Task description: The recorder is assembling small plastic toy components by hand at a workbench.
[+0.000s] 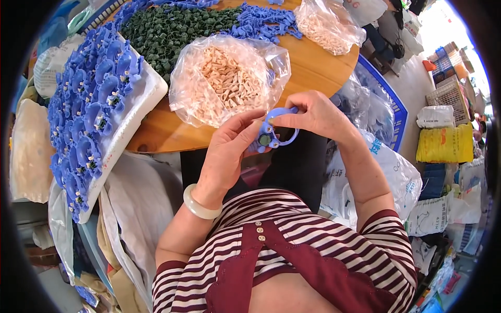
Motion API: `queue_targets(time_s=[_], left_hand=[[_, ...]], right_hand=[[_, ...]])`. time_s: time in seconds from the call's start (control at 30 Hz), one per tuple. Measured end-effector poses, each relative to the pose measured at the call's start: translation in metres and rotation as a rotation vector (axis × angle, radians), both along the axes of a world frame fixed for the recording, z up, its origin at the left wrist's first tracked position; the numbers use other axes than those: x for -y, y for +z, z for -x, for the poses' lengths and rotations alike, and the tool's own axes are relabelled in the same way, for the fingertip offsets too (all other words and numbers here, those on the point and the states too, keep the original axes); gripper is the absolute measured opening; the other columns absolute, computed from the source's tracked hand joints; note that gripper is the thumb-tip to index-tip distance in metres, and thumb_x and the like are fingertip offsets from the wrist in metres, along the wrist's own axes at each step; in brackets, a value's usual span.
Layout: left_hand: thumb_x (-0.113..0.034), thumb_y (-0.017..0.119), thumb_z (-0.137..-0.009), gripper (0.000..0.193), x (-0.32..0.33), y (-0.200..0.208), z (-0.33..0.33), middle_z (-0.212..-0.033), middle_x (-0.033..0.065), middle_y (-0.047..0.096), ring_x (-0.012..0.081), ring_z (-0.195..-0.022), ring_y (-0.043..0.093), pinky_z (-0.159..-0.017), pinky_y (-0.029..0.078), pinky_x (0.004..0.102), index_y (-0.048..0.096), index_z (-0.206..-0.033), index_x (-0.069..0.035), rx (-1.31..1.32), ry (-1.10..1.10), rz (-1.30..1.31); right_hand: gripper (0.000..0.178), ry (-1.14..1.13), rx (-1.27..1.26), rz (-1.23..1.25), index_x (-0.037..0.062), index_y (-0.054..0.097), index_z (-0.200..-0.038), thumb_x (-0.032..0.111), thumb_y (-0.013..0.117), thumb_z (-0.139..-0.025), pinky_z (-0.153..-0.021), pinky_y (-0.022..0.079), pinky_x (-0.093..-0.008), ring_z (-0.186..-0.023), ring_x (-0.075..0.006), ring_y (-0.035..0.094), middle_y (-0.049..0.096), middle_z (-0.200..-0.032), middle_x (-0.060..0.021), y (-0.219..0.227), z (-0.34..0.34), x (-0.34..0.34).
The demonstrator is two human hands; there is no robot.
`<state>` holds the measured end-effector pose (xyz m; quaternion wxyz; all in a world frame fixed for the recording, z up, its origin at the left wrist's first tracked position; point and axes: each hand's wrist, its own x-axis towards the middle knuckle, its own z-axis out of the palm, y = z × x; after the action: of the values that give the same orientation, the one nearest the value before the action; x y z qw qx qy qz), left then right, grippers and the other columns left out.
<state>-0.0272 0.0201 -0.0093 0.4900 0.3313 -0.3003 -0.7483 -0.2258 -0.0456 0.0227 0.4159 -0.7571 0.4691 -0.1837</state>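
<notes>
Between my two hands, at the near edge of the wooden table point(318, 65), is a blue plastic part point(286, 134) with a ring-shaped opening and a dark green piece set in it. My left hand point(229, 143), with a pale bangle on its wrist, grips the part's left side. The fingers of my right hand point(313, 117) pinch its upper rim. Just beyond my hands lies an open clear plastic bag point(185, 88) full of small beige pieces point(235, 83). Some of my fingertips are hidden behind the part.
A white foam board point(138, 112) at the left carries rows of blue parts point(86, 104). Heaps of dark green pieces point(167, 31) and blue pieces point(266, 22) cover the table's far side. Another bag of beige pieces point(329, 34) sits far right, with a blue crate point(396, 117) beside the table.
</notes>
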Motion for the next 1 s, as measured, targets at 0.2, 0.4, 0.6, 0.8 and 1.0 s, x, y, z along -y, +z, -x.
queue_targets(time_s=[0.2,0.4,0.6,0.8,1.0], left_hand=[[-0.011,0.053,-0.091,0.030,0.000,-0.009,0.002,-0.102,0.0081,0.061,0.0142,-0.088,0.061,-0.073,0.054,0.0285,0.051,-0.119,0.000,-0.016,0.030,0.016],[-0.014,0.048,-0.093,0.031,-0.001,-0.009,0.002,-0.104,0.0101,0.061,0.0188,-0.091,0.063,-0.072,0.056,0.0300,0.050,-0.121,0.000,-0.139,0.007,-0.002],[-0.012,0.048,-0.093,0.034,-0.002,-0.007,0.002,-0.107,0.0112,0.059,0.0199,-0.093,0.062,-0.075,0.056,0.0314,0.046,-0.125,0.000,-0.125,0.021,-0.016],[-0.008,0.047,-0.092,0.037,-0.004,-0.005,0.003,-0.118,0.0133,0.055,0.0241,-0.102,0.059,-0.080,0.054,0.0391,0.042,-0.128,0.000,-0.072,0.001,0.004],[-0.006,0.049,-0.091,0.038,-0.002,-0.010,0.001,-0.119,0.0150,0.054,0.0278,-0.102,0.059,-0.080,0.055,0.0405,0.044,-0.128,-0.001,-0.103,0.004,-0.019]], right_hand=[[0.032,0.006,0.016,0.034,-0.0001,0.063,-0.072,0.030,0.073,-0.074,-0.050,0.037,-0.0210,-0.055,-0.0040,0.049,0.056,-0.059,0.0000,0.005,-0.006,0.000],[0.027,-0.027,0.076,0.357,0.0004,0.063,-0.075,0.026,0.069,-0.078,-0.053,0.042,-0.0228,-0.057,-0.0092,0.056,0.058,-0.061,-0.0032,-0.005,-0.012,-0.004],[0.027,-0.025,0.067,0.119,-0.0006,0.063,-0.073,0.025,0.067,-0.081,-0.057,0.045,-0.0224,-0.063,-0.0079,0.060,0.064,-0.068,-0.0051,-0.006,-0.011,0.000],[0.032,0.007,0.151,0.082,0.0011,0.066,-0.072,0.032,0.067,-0.079,-0.057,0.046,-0.0278,-0.060,-0.0148,0.061,0.064,-0.064,-0.0089,-0.001,-0.010,0.001],[0.023,0.082,0.170,0.119,-0.0010,0.062,-0.080,0.022,0.064,-0.083,-0.059,0.045,-0.0241,-0.065,-0.0084,0.057,0.063,-0.068,-0.0051,-0.003,-0.007,0.008]])
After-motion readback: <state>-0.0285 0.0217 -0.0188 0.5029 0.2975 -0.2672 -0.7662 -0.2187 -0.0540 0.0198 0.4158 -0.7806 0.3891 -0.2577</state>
